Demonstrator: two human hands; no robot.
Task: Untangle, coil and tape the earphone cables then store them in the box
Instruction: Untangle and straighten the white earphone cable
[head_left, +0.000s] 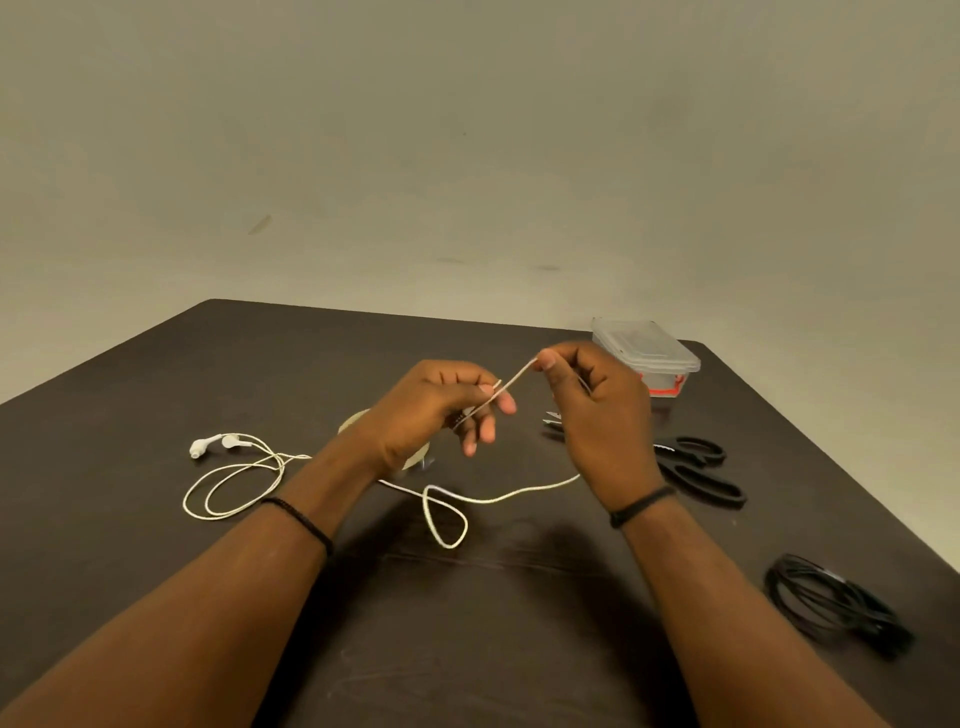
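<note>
Above the middle of the dark desk (156, 374), both hands hold a short stretch of the white earphone cable (511, 382) taut between them, its long axis slanting up from the left hand (441, 405) to the right hand (597, 405). The left hand pinches the lower end between thumb and forefinger, its other fingers loosely spread; the right hand pinches the upper end at thumb and fingertip, its remaining fingers curled. From the hands the cable drops to the desk, makes a small loop toward the near edge, then runs left under the left forearm into wider loops ending in two white earbuds (215, 444) that point toward the left edge. A roll of tape (358, 418) lies mostly hidden behind the left hand. Black scissors (696, 467) lie beside the right wrist, blades pointing left. A clear plastic box (647, 353) with its lid on sits at the far right corner. A coiled black cable (836, 603) rests near the right edge.
</note>
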